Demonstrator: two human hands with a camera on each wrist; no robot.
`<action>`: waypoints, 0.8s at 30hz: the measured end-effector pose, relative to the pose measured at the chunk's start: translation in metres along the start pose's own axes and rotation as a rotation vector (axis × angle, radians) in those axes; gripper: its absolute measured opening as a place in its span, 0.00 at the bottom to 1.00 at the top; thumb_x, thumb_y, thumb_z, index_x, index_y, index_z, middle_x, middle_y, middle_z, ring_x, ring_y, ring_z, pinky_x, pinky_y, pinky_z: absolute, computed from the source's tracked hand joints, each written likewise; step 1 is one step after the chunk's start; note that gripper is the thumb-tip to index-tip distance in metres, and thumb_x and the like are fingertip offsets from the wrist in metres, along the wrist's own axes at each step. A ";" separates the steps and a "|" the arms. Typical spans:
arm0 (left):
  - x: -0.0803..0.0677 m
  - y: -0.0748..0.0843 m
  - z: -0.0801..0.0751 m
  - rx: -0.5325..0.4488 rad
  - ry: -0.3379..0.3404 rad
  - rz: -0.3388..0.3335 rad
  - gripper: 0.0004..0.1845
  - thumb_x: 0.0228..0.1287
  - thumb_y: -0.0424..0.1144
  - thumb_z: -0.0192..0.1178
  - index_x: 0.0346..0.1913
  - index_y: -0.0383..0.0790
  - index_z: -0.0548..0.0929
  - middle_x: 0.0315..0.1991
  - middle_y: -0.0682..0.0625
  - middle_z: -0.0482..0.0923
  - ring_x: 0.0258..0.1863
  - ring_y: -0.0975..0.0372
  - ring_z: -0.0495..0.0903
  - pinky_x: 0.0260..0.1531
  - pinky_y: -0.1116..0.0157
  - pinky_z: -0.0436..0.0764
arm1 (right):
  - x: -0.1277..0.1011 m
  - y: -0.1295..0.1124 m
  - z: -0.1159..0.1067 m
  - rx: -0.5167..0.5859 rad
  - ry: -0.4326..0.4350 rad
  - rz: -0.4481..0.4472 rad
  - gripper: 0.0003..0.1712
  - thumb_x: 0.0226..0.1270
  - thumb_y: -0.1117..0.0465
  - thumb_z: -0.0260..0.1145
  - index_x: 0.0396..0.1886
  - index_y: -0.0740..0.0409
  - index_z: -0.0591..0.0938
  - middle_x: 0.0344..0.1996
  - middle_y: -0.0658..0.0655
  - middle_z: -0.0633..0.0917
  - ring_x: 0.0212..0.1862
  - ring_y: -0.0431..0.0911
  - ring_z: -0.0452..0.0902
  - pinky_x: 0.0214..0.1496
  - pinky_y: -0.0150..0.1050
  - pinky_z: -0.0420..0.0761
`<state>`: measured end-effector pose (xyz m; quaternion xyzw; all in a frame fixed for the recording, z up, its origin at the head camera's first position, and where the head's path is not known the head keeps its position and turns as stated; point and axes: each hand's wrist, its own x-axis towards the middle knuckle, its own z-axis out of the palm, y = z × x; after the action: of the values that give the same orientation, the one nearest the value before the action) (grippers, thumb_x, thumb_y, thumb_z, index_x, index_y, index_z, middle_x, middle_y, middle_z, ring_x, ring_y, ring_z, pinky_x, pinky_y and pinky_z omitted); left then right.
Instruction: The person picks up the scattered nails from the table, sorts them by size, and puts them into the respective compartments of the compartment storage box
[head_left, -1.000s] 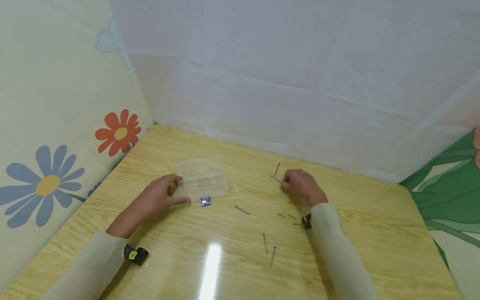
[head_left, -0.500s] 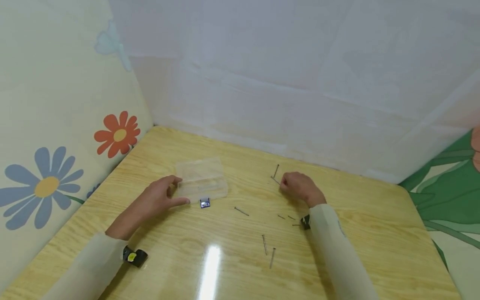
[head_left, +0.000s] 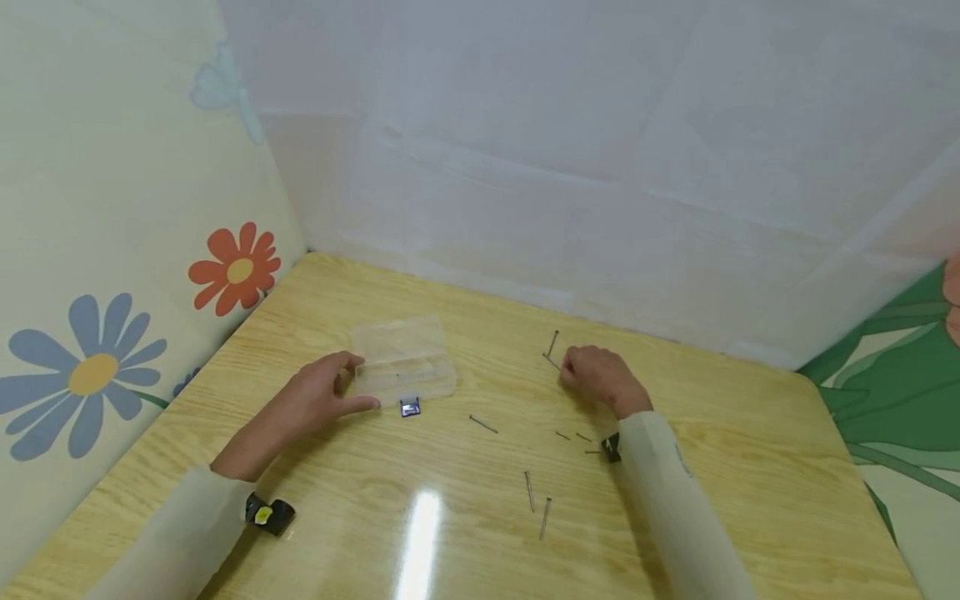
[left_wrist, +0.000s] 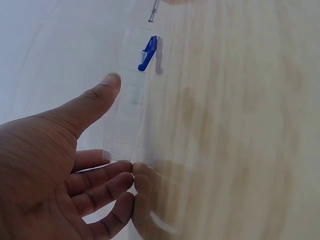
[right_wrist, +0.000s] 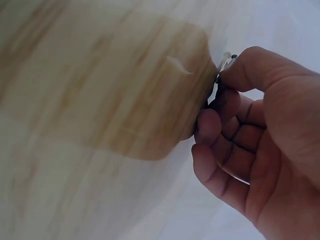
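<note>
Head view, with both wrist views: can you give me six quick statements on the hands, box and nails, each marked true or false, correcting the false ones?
1. The left hand is at one end of the clear box. True.
2. The box is closed. False: its lid lies open.
3. The right hand pinches a nail. True.
4. No part of the box is blue. False: its latch is blue.
5. Several nails lie loose on the table. True.
6. The right hand touches the box. False: it is apart from it.
</note>
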<state>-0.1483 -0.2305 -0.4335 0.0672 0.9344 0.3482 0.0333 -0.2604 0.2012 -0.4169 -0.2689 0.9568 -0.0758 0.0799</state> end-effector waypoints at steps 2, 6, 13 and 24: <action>0.000 0.000 0.000 0.000 0.003 0.003 0.41 0.58 0.51 0.77 0.64 0.25 0.73 0.43 0.41 0.78 0.36 0.53 0.74 0.34 0.58 0.74 | -0.001 0.000 0.001 0.004 0.004 0.003 0.07 0.71 0.65 0.59 0.34 0.57 0.82 0.26 0.50 0.80 0.28 0.45 0.73 0.36 0.44 0.77; 0.000 0.000 0.000 0.005 0.004 0.006 0.42 0.58 0.51 0.77 0.64 0.24 0.73 0.43 0.41 0.78 0.36 0.53 0.74 0.34 0.57 0.74 | -0.001 0.000 0.002 0.013 0.009 0.012 0.07 0.71 0.65 0.58 0.33 0.57 0.82 0.25 0.50 0.79 0.28 0.45 0.72 0.35 0.44 0.76; 0.000 0.000 0.000 0.008 0.002 0.004 0.42 0.58 0.51 0.77 0.64 0.24 0.73 0.44 0.40 0.78 0.36 0.53 0.74 0.35 0.57 0.75 | -0.002 0.000 0.004 0.028 0.034 -0.004 0.08 0.72 0.64 0.58 0.32 0.56 0.81 0.24 0.50 0.78 0.26 0.44 0.70 0.33 0.42 0.74; 0.000 -0.002 0.000 0.008 0.001 -0.002 0.42 0.58 0.51 0.77 0.65 0.24 0.73 0.46 0.38 0.78 0.38 0.52 0.75 0.36 0.56 0.76 | -0.002 -0.005 0.002 0.135 0.038 -0.019 0.07 0.70 0.67 0.57 0.34 0.57 0.80 0.24 0.50 0.76 0.27 0.44 0.69 0.34 0.40 0.72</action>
<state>-0.1488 -0.2315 -0.4348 0.0664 0.9359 0.3445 0.0330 -0.2555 0.1975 -0.4181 -0.2705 0.9483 -0.1458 0.0788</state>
